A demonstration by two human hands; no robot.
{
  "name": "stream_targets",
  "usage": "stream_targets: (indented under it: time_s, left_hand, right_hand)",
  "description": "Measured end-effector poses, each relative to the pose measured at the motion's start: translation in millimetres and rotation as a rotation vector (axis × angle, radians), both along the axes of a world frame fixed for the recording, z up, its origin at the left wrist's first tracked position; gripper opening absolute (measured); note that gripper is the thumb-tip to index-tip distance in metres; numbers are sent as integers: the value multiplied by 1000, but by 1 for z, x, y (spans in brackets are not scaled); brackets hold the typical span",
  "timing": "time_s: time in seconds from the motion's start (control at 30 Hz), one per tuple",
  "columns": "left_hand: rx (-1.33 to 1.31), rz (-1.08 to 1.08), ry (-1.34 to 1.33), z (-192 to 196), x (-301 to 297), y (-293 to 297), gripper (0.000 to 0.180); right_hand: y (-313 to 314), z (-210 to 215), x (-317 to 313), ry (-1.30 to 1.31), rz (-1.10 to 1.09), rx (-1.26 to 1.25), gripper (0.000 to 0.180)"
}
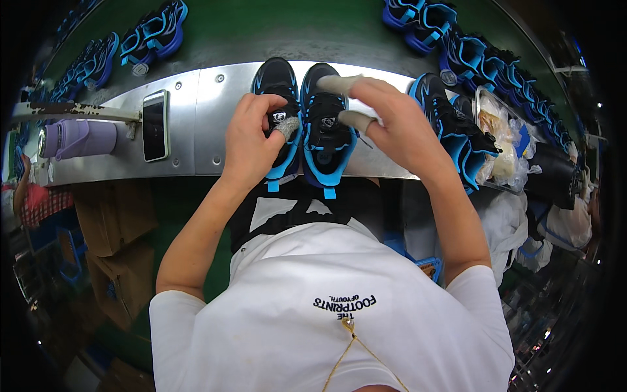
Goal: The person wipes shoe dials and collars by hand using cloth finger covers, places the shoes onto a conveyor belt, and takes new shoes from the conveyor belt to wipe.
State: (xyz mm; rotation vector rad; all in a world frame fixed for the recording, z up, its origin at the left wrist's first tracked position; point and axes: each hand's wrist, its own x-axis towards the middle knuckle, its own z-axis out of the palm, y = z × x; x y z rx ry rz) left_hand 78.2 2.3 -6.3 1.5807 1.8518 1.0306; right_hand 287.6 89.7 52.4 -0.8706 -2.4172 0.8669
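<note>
Two black sneakers with bright blue trim stand side by side in front of me, toes pointing away. My left hand [251,140] is curled over the left sneaker [276,73], thumb and index finger at its tongue and laces; the thumb wears a grey finger cover. Over the right sneaker [323,140] my right hand [392,121] reaches in from the right, thumb and index finger apart and both in pale finger covers. Its index tip is at the upper near the toe, and its thumb is beside the tongue. A thin dark lace end shows by that thumb.
More sneakers [441,117] stand at my right on the metal ledge [189,157], beside a tray of plastic-wrapped items [499,140]. To the left lie a phone [155,124] and a purple bottle [85,138], under a worn metal bar [78,112]. Rows of sneakers [157,32] stand on the green belt [281,26].
</note>
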Motion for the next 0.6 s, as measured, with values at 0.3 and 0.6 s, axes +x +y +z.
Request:
stream_targets:
  time_s: [0.3, 0.6]
  left_hand:
    - [-88, -72, -246, 1, -10, 4, 42]
    - [-169, -159, -412, 1, -18, 9, 41]
  right_hand:
    - [-12, -40, -5, -63, -15, 70, 31]
    - [-7, -39, -4, -167, 69, 89, 44]
